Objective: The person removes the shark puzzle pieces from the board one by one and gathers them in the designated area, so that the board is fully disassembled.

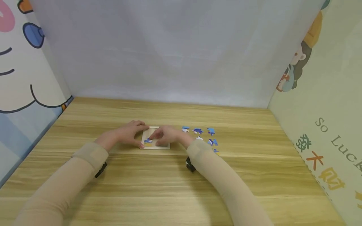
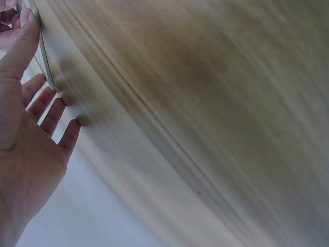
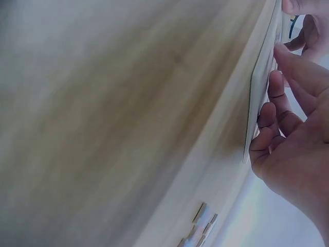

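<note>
A small wooden puzzle tray [image 1: 155, 147] with a raised rim lies on the table in front of me. My left hand [image 1: 130, 133] spans its left side, thumb at the near corner and index finger at the far corner. Over the tray is my right hand [image 1: 167, 135], its index fingertip touching blue, white and yellow jigsaw pieces [image 1: 148, 142] in the near-left part. The right thumb is apart from that fingertip. In the right wrist view, the other fingers [image 3: 267, 116] are bent beside the tray's edge [image 3: 253, 103]. The right hand hides part of the tray's inside.
Several loose blue, white and yellow jigsaw pieces [image 1: 211, 131] lie to the right of the tray, partly behind the right forearm. The wood-grain table [image 1: 158, 188] ends at a pale cloth backdrop [image 1: 169, 62], with printed panels at the left and right.
</note>
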Demonstrator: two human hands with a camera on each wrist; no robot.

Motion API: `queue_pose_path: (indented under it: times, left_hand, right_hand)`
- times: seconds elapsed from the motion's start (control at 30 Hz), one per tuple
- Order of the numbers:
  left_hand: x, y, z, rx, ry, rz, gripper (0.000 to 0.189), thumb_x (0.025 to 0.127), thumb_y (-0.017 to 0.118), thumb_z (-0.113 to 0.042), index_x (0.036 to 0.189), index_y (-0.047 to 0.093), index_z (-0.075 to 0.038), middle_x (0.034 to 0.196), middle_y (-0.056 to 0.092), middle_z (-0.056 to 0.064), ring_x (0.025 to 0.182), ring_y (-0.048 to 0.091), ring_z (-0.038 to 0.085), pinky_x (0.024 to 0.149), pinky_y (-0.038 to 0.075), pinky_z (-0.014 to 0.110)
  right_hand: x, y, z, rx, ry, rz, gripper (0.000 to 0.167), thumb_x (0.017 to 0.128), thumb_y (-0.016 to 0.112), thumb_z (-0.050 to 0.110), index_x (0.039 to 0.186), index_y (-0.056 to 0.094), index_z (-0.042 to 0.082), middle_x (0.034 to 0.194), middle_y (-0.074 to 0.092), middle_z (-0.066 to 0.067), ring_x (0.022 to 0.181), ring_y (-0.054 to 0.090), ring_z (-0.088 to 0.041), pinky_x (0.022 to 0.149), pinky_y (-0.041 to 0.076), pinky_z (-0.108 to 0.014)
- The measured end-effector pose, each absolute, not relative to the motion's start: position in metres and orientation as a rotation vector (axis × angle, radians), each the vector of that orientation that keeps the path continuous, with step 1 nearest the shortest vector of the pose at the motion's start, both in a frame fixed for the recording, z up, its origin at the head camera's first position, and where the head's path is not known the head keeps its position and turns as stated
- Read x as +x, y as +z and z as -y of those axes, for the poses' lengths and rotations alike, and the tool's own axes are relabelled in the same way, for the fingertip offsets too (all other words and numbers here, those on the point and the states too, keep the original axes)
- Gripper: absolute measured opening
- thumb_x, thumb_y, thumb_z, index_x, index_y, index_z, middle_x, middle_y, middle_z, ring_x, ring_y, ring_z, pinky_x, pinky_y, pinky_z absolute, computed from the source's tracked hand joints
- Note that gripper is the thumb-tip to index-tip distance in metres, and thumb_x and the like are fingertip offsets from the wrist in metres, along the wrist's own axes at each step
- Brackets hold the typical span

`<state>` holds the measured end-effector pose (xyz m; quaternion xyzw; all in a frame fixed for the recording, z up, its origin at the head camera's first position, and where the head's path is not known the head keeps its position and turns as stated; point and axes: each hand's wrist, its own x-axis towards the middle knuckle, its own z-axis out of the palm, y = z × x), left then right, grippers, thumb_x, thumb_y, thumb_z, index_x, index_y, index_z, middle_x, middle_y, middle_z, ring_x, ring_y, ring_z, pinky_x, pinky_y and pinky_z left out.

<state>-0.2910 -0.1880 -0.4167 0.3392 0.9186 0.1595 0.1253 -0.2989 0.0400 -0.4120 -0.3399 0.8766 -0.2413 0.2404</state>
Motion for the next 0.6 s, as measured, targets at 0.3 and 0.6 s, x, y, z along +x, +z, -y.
queue_pose_path:
  times: [0.3,0.6]
  left_hand:
    - [-0.2911,-0.4159,0.1873,0.944,0.468,-2.653,0.091,0.077,0.072,-0.052,0.145,0.035,-0.004,0.145,0.031,0.021,0.133,0.027,0.042,0.106,0.027,0.062]
    - [-0.2893,-0.4126,0.186,0.925,0.446,-2.66,0.089,0.077,0.074,-0.047,0.145,0.035,-0.005,0.145,0.032,0.019,0.134,0.028,0.04,0.107,0.027,0.06]
  right_hand:
    - [-0.295,-0.4096,-0.0389,-0.927,-0.693,-2.38,0.035,0.089,0.066,0.014,0.124,0.063,0.016,0.112,0.062,-0.001,0.102,0.054,-0.011,0.087,0.045,-0.022]
    - [-0.2943,-0.4091,-0.0373,-0.901,-0.762,-2.37,0.034,0.088,0.066,0.01,0.121,0.062,0.012,0.106,0.059,-0.003,0.096,0.052,-0.012,0.083,0.045,-0.022]
